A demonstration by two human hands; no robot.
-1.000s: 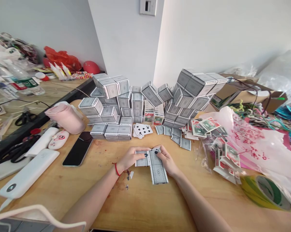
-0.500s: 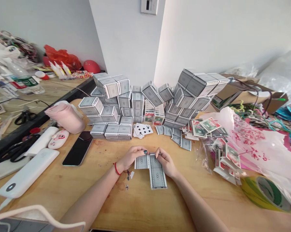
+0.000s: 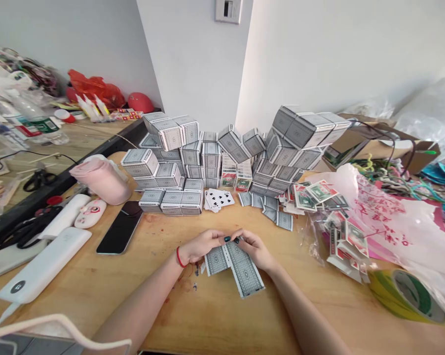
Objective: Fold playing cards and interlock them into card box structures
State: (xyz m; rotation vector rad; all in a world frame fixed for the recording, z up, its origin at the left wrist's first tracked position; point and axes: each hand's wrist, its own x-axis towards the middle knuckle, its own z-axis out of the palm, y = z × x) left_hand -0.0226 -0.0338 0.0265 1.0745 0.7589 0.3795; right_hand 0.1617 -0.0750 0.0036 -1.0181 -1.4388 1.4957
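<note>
Both hands meet over the middle of the wooden table (image 3: 222, 315). My left hand (image 3: 202, 245), with a red cord at the wrist, pinches the top edge of a flat grey patterned card piece (image 3: 241, 266). My right hand (image 3: 254, 249) pinches the same piece from the right. The piece is L-shaped, with a short panel to the left and a long panel that runs toward me, tilted off the table. Behind the hands stands a stack of grey patterned boxes (image 3: 222, 153). A fan of playing cards (image 3: 217, 199) lies face up in front of it.
A black phone (image 3: 121, 228), a white power bank (image 3: 41, 266) and a pink pouch (image 3: 100, 180) lie at the left. At the right lie a pink plastic bag (image 3: 385, 217), bundles of loose cards (image 3: 341, 236) and a yellow-green tape roll (image 3: 407, 296).
The hands moved slightly toward me and lifted the card piece. Its long panel now slants to the lower right instead of lying straight on the table.
</note>
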